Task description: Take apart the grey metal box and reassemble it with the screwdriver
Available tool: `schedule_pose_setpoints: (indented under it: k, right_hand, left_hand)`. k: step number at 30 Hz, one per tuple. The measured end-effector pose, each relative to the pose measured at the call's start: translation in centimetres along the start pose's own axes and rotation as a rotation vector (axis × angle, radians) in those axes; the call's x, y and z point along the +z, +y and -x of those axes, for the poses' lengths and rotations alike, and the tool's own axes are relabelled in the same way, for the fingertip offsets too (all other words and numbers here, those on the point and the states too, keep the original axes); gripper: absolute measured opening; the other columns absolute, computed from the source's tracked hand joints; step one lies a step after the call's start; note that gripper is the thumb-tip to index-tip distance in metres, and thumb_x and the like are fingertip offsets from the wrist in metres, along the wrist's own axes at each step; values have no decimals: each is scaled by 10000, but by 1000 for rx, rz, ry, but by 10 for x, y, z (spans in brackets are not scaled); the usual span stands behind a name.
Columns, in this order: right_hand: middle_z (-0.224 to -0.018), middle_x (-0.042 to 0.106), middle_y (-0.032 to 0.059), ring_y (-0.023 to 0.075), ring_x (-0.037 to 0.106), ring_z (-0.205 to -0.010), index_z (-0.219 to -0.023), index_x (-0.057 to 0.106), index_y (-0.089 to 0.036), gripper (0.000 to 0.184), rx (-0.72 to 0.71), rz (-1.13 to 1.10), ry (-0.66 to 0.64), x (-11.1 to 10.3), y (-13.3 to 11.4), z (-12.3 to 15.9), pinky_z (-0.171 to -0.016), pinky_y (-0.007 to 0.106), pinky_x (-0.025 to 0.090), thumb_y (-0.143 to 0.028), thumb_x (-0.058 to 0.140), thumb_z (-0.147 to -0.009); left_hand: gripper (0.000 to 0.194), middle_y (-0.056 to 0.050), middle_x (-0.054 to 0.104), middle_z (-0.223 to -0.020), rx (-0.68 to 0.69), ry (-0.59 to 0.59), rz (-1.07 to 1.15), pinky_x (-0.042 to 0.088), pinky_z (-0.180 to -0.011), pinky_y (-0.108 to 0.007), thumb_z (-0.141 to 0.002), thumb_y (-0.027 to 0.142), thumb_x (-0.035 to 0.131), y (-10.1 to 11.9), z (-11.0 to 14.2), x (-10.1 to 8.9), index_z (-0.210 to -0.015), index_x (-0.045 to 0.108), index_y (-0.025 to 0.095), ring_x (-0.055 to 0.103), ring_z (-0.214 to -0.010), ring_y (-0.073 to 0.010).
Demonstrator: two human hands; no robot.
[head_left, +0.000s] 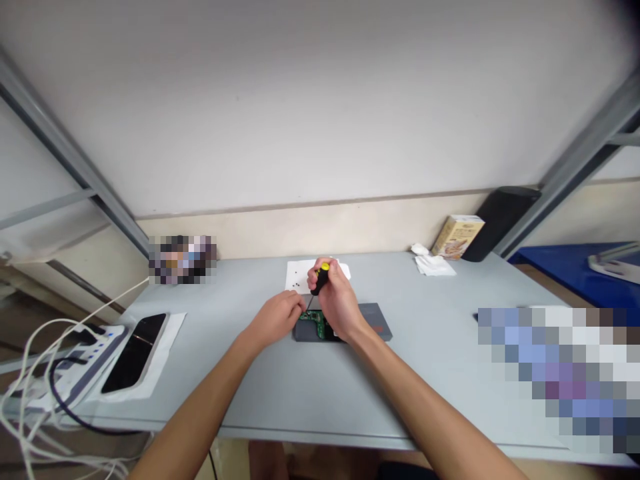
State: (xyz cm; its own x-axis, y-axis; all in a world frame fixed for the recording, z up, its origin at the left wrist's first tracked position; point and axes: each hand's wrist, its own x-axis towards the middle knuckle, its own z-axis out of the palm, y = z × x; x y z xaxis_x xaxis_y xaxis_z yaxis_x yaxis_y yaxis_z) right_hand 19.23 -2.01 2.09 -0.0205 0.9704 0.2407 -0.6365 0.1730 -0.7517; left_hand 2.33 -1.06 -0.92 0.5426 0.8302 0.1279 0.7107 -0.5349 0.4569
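Observation:
My right hand (339,297) is wrapped round a screwdriver (320,280) with a black and yellow handle. Its thin shaft slants down to the left, toward a green circuit board (315,316). The board sits in an opened flat dark grey device (376,320) lying on the table. My left hand (280,317) is closed at the device's upper left corner, fingertips close to the screwdriver's tip; what they pinch, if anything, is too small to make out. Behind the hands, several tiny dark screws (296,285) lie on a white sheet (291,270). My right hand hides part of the device.
A smartphone (135,353) lies on white paper at left, beside a power strip (95,360) with tangled cables (25,400). At the back right stand a yellow box (457,237), crumpled tissue (434,263) and a black cylinder (503,223). Blurred items cover the right edge of the table (310,400).

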Motion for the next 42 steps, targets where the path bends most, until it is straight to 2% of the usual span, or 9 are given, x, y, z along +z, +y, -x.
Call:
schedule_pose_setpoints:
  k: [9,23,30,38,42]
  right_hand:
    - [-809,466,11,184,456,-731,-905,598,-269,375,-29,-2,9,-3,2,-1,-734,324,441,-635,566,-982]
    - [-769,449,4,180,436,-692,-890,582,-267,388,15,-32,19,-1,0,-1,-705,325,438,-649,591,-960]
    - [-781,454,9,189,457,-710,-903,558,-276,384,-43,28,46,-3,-5,-3,-734,335,448,-651,535,-986]
    - [-791,459,15,188,457,-712,-876,575,-270,379,2,-55,32,1,-2,-1,-708,333,470,-640,585,-962]
    - [-781,445,12,188,452,-706,-869,569,-269,382,4,-21,18,0,-4,-1,-709,335,460,-637,570,-974]
  left_hand:
    - [256,-29,713,-928,-22,11,-10,498,-796,-310,-955,149,426,-1,0,1,-904,667,218,651,-865,-203]
    - [266,-27,700,-938,-7,12,-2,497,-813,-311,-956,137,409,3,1,-2,-906,656,218,644,-867,-200]
    - [273,-20,693,-913,-4,14,6,491,-800,-306,-956,135,403,2,1,-2,-899,655,222,639,-862,-197]
    - [247,-26,678,-920,-14,0,-7,484,-811,-314,-970,155,402,-1,0,1,-887,626,216,638,-887,-203]
    - [249,-24,682,-935,-11,-1,2,487,-828,-314,-969,147,406,-1,0,0,-900,634,218,643,-901,-201]
